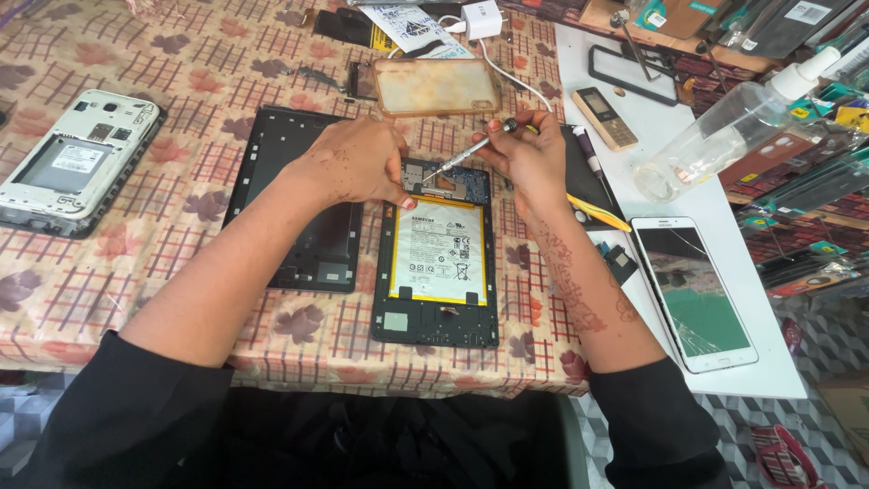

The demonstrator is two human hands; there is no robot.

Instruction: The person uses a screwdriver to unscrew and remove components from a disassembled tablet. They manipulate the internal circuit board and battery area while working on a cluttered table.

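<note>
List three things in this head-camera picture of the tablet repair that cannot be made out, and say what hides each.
- Screwdriver tip on the opened tablet: too small, head view.
- Tablet's top left corner: hidden under the left hand.
- Clear spray bottle: contents unreadable.
- Tools at the top right: cut off by the edge.

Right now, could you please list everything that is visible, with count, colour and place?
opened tablet: 1, black with yellow-edged battery, centre
back cover: 1, black, left of tablet
opened phone: 1, white, far left
phone case: 1, yellowed clear, above tablet
keypad phone: 1, gold, upper right
cracked tablet: 1, white, right
spray bottle: 1, clear, upper right
charger: 1, white, top
screwdriver: 1, silver, in right hand
left hand: on tablet
right hand: holds screwdriver
</note>
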